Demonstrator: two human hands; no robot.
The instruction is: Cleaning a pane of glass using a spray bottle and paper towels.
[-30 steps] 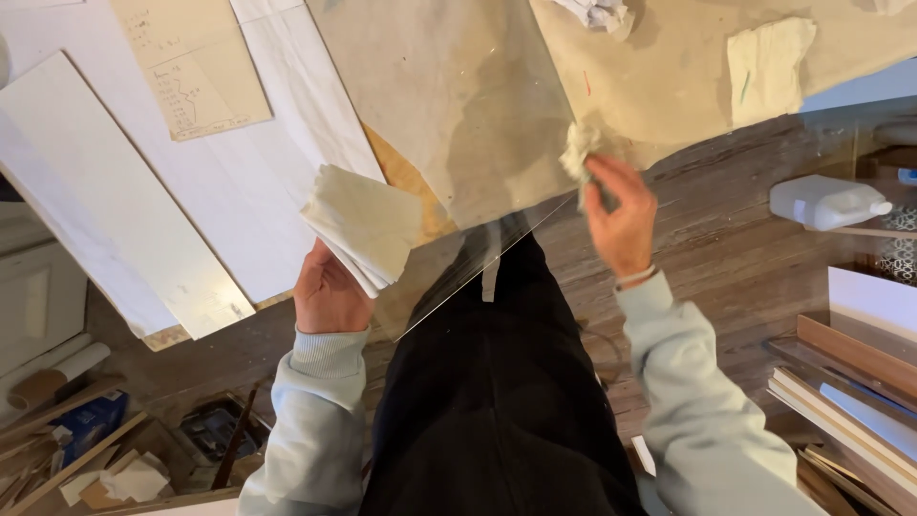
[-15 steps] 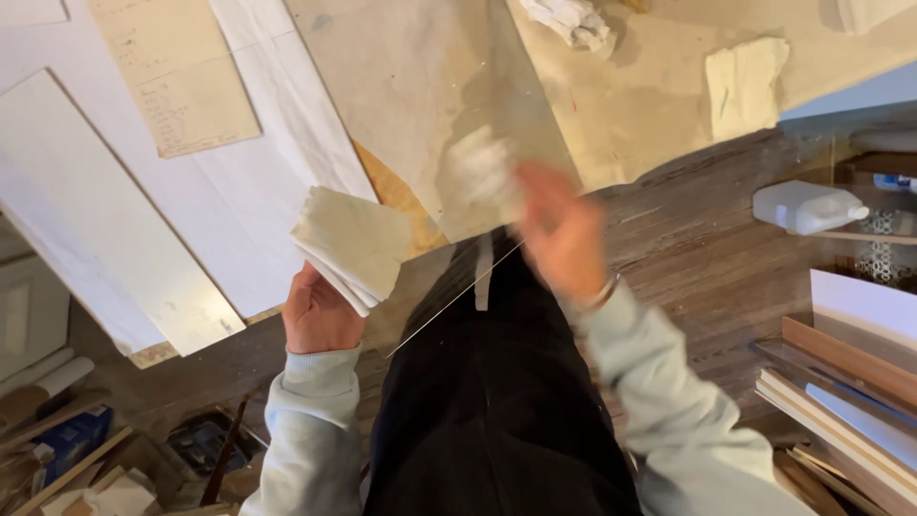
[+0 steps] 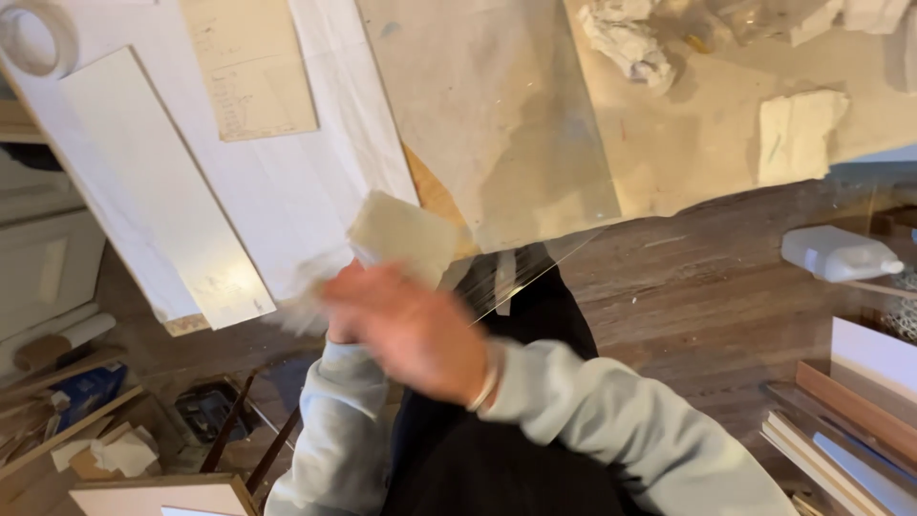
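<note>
- Now the left hand (image 3: 349,320), mostly hidden, holds a folded cloth (image 3: 401,237) at the table's (image 3: 688,153) near edge.
- Blurry right hand (image 3: 411,330) crosses over; its grip cannot be told.
- Glass sheet (image 3: 497,115) overhangs that edge; a bump might tip it.

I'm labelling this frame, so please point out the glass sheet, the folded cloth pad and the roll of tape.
glass sheet (image 3: 497,115): head view, middle of the pane.
folded cloth pad (image 3: 406,234): head view, its flat top face.
roll of tape (image 3: 65,43): head view, right side of the ring.
</note>
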